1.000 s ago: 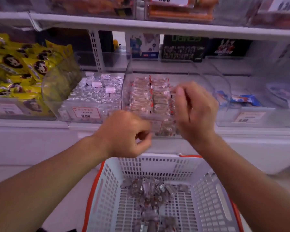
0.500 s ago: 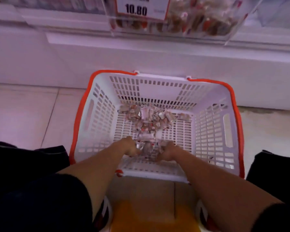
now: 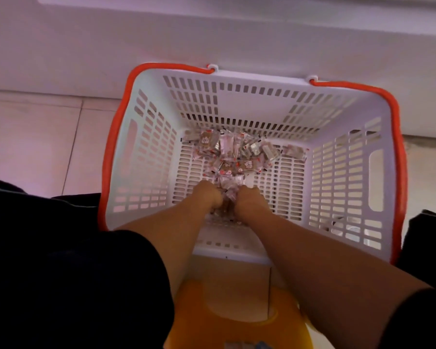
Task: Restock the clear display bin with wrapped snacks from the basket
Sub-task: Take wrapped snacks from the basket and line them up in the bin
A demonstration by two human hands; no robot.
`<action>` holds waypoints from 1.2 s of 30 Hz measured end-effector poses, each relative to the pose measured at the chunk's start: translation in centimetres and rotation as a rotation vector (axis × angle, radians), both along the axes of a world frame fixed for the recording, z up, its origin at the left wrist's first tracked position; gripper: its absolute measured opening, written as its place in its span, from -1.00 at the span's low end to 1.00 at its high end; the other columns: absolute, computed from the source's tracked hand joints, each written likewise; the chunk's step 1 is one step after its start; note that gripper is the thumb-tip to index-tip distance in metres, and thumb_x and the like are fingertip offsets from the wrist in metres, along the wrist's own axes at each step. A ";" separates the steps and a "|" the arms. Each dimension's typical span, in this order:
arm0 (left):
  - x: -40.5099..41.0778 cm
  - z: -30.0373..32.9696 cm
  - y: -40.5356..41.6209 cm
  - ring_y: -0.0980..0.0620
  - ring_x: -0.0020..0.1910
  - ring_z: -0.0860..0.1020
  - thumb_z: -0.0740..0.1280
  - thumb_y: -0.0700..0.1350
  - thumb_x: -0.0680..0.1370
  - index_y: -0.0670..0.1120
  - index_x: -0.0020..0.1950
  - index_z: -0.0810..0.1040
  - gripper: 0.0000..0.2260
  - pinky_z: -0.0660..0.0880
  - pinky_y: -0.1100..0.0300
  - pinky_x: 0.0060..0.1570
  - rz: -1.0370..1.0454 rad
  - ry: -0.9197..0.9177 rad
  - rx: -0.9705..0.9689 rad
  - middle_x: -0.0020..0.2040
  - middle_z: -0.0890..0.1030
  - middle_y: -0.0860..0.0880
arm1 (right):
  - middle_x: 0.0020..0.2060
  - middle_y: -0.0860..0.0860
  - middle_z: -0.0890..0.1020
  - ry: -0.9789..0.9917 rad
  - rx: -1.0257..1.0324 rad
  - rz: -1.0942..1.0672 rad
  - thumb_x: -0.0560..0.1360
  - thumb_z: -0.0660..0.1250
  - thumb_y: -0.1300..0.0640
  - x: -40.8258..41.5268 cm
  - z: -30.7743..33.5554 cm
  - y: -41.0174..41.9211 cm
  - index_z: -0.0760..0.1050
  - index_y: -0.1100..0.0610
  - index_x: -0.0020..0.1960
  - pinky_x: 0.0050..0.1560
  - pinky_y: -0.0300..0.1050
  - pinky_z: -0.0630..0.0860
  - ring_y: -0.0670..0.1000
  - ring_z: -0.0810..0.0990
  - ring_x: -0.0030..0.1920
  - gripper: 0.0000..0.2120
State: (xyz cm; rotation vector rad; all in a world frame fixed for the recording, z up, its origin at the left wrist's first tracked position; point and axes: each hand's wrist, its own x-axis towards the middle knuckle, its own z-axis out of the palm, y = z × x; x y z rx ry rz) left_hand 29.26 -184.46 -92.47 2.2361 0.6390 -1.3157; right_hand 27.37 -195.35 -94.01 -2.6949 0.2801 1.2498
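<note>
A white slotted basket (image 3: 342, 172) with an orange rim stands on the floor below me. Several wrapped snacks (image 3: 239, 149) in clear and brown wrappers lie in a heap on its bottom. My left hand (image 3: 208, 195) and my right hand (image 3: 249, 197) are both down inside the basket at the near end of the heap, side by side. Their fingers are curled into the wrapped snacks between them. The clear display bin is out of view.
The white base of the shelf unit (image 3: 212, 39) runs along the far side of the basket. Pale floor tiles (image 3: 33, 137) lie to the left. A yellow stool (image 3: 237, 321) sits under me, with my dark-clothed knees at either side.
My view dropped from the shelf and display bin to the basket. Both hands came down from the bin into the basket and closed on snacks at the near end of the heap.
</note>
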 end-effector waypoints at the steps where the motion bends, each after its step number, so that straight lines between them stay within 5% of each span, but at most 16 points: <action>1: 0.0 0.0 0.2 -0.11 -0.06 0.59 0.40 -0.20 0.54 -0.29 0.11 0.56 -0.79 0.52 0.09 -0.15 -0.006 0.014 -0.006 -0.08 0.59 -0.19 | 0.25 0.15 0.50 -0.014 -0.002 0.022 0.52 0.33 0.18 0.0 0.1 -0.4 0.39 0.12 0.34 0.03 0.02 0.50 0.18 0.55 0.22 -0.60; 5: -0.1 0.0 0.5 -0.17 0.11 0.61 0.47 -0.14 0.49 -0.28 0.19 0.57 -0.66 0.57 -0.02 0.17 0.068 0.033 -0.109 0.13 0.62 -0.24 | 0.20 0.19 0.55 0.019 0.097 0.203 0.46 0.40 0.23 0.9 0.7 -1.9 0.24 0.13 0.42 -0.10 0.02 0.49 0.21 0.57 0.15 -0.41; 8: -0.2 -0.1 0.6 -0.15 -0.03 0.63 0.43 -0.16 0.54 -0.25 0.11 0.58 -0.79 0.61 -0.03 0.06 0.184 0.070 -0.226 0.01 0.64 -0.23 | 0.18 0.13 0.55 0.176 0.270 0.121 0.35 0.54 0.18 1.4 0.8 -2.8 0.23 0.09 0.42 0.00 0.05 0.59 0.17 0.58 0.10 -0.25; 11: 0.1 0.5 0.9 -0.02 -0.34 0.63 0.34 -0.21 0.62 -0.24 0.01 0.56 -0.91 0.64 0.12 -0.35 0.308 0.135 -0.325 -0.14 0.62 -0.17 | -0.14 0.02 0.64 0.343 0.615 -0.315 0.35 0.56 0.01 1.2 0.8 -3.0 0.49 -0.02 0.08 -0.30 -0.09 0.60 0.00 0.64 -0.25 -0.62; 13: 0.3 0.8 1.1 0.03 -0.47 0.62 0.33 -0.25 0.62 -0.25 -0.04 0.53 -0.92 0.61 0.15 -0.48 0.406 0.154 -0.377 -0.15 0.56 -0.17 | -0.19 0.01 0.63 0.278 0.685 -0.431 0.50 0.41 -0.12 1.0 0.9 -2.9 0.49 -0.07 -0.06 -0.25 -0.07 0.62 0.03 0.63 -0.25 -0.84; 16: 0.1 0.9 1.4 -0.02 -0.21 0.64 0.27 -0.23 0.65 -0.21 -0.04 0.53 -0.90 0.66 0.01 -0.26 0.560 0.206 -0.502 0.00 0.57 -0.15 | -0.08 0.09 0.62 0.250 0.700 -0.560 0.63 0.25 0.00 0.8 0.6 -3.2 0.55 0.08 0.02 0.02 0.08 0.65 0.08 0.65 -0.09 -0.83; 17: 0.1 0.9 1.5 -0.01 -0.18 0.63 0.23 -0.22 0.67 -0.20 0.00 0.53 -0.89 0.66 0.03 -0.16 0.585 0.226 -0.527 -0.01 0.61 -0.13 | -0.08 0.11 0.63 0.281 0.722 -0.609 0.63 0.26 0.07 0.9 0.6 -3.4 0.56 0.12 0.03 -0.02 0.03 0.66 0.06 0.66 -0.12 -0.85; 19: 0.1 1.2 1.6 0.02 -0.24 0.64 0.20 -0.20 0.68 -0.19 0.02 0.52 -0.87 0.65 0.12 -0.28 0.594 0.256 -0.533 -0.15 0.66 -0.09 | -0.12 0.09 0.66 0.386 0.754 -0.624 0.61 0.31 0.20 1.2 0.9 -4.0 0.57 0.15 0.01 -0.21 -0.13 0.65 -0.02 0.67 -0.22 -0.93; 21: 0.2 1.6 1.6 0.00 -0.20 0.64 0.19 -0.20 0.69 -0.20 0.05 0.51 -0.87 0.64 0.13 -0.34 0.592 0.286 -0.527 -0.10 0.65 -0.10 | -0.08 0.11 0.65 0.498 0.723 -0.558 0.60 0.32 0.21 1.2 1.3 -4.3 0.55 0.18 0.06 -0.17 -0.12 0.63 0.02 0.64 -0.16 -0.92; 23: 0.3 1.6 1.6 -0.05 -0.04 0.64 0.18 -0.21 0.69 -0.22 0.20 0.48 -0.85 0.66 0.06 -0.18 0.572 0.277 -0.489 0.10 0.61 -0.13 | 0.01 0.14 0.60 0.539 0.652 -0.449 0.60 0.32 0.19 1.1 1.3 -4.4 0.51 0.18 0.12 -0.03 -0.07 0.59 0.06 0.59 -0.11 -0.88; 27: 0.0 0.7 1.6 -0.14 0.23 0.59 0.22 -0.19 0.68 -0.21 0.36 0.42 -0.74 0.59 -0.07 0.15 0.461 0.218 -0.390 0.32 0.51 -0.17 | -0.06 0.07 0.58 0.538 0.493 -0.108 0.58 0.34 0.25 1.4 1.9 -4.5 0.48 0.09 0.24 -0.28 -0.22 0.54 -0.03 0.55 -0.20 -0.75; 32: 0.4 0.8 2.1 -0.03 -0.23 0.59 0.23 -0.20 0.66 -0.19 0.17 0.51 -0.87 0.61 0.10 -0.06 0.305 0.143 -0.322 0.02 0.55 -0.16 | 0.04 0.04 0.58 0.575 0.442 0.129 0.54 0.39 -0.03 1.5 3.1 -4.2 0.43 0.03 0.31 -0.13 -0.18 0.54 -0.01 0.55 -0.05 -0.62; 36: 0.3 1.7 2.7 0.04 -0.39 0.42 0.30 -0.12 0.63 -0.15 -0.05 0.56 -0.87 0.38 0.19 -0.36 0.052 0.201 -0.218 -0.24 0.54 -0.09 | -0.04 0.06 0.57 0.446 0.415 0.287 0.57 0.31 -0.07 0.9 3.1 -2.5 0.46 0.15 0.31 -0.13 -0.10 0.60 0.04 0.57 -0.10 -0.59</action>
